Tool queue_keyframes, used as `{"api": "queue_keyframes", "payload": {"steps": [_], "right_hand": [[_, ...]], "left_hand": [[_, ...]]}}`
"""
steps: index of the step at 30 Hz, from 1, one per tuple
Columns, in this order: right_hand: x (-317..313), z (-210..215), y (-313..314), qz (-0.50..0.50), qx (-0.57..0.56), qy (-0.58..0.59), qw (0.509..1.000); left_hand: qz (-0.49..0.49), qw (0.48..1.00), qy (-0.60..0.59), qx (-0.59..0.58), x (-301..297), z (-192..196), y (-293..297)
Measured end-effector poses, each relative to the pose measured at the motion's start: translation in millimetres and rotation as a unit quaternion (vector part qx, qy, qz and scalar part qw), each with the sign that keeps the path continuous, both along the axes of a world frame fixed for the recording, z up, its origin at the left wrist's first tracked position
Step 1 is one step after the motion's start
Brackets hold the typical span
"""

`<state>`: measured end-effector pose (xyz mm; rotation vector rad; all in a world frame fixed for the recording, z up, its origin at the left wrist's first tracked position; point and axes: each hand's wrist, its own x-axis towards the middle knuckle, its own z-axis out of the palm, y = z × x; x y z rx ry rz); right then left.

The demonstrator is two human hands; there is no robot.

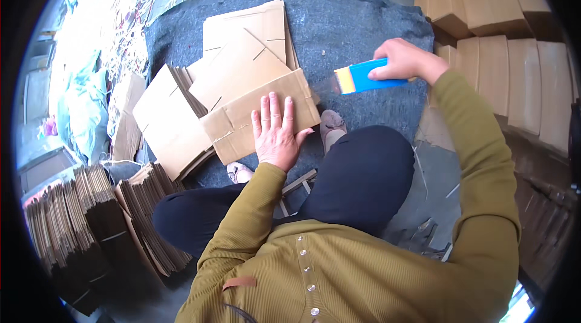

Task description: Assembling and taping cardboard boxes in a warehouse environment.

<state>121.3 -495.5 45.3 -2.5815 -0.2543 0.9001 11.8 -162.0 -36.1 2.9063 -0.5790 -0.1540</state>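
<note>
Cardboard carton (237,128), its inside hidden, overlaps flattened cartons (239,59) on the blue-grey blanket (357,26), beneath my left hand (279,138), fingers spread; my right hand (400,61) has its fingers wrapped around a flat blue-and-yellow tool (367,78).

- Through the head camera I see the folded carton (238,122) as cardboard, matt and quite smooth.
- The blue tool (368,76) looks to me like smooth plastic.
- The mat (375,26) seems rough, felt-like cloth.
- The shirt (363,271) is ribbed cloth, its buttons (311,288) glossy.
</note>
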Motion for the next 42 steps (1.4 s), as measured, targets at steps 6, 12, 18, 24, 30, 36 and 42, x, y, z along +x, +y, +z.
{"api": "queue_keyframes", "payload": {"steps": [6, 12, 18, 24, 30, 36, 42], "right_hand": [[-6, -30, 104, 0.042, -0.042, -0.124, 0.99], [-55, -123, 123, 0.05, -0.125, -0.139, 0.981], [-73, -111, 129, 0.06, -0.121, -0.277, 0.951], [-55, -159, 149, 0.083, -0.11, -0.224, 0.965], [-46, -184, 149, 0.105, -0.19, -0.191, 0.957], [-31, -65, 113, -0.091, -0.008, -0.17, 0.981], [-37, -65, 151, -0.084, 0.01, -0.087, 0.993]], "left_hand": [[-0.001, 0.998, -0.007, 0.058, 0, 1, 2], [-0.019, 0.998, -0.013, 0.06, 3, -9, -6], [-0.022, 0.996, -0.037, 0.076, 9, -1, 3], [-0.028, 0.995, -0.03, 0.088, 19, -1, -2], [-0.041, 0.995, -0.017, 0.085, 19, 3, -1], [-0.022, 0.999, -0.023, 0.036, 20, 15, -10], [-0.014, 0.999, 0.007, 0.032, 19, 13, 17]]}}
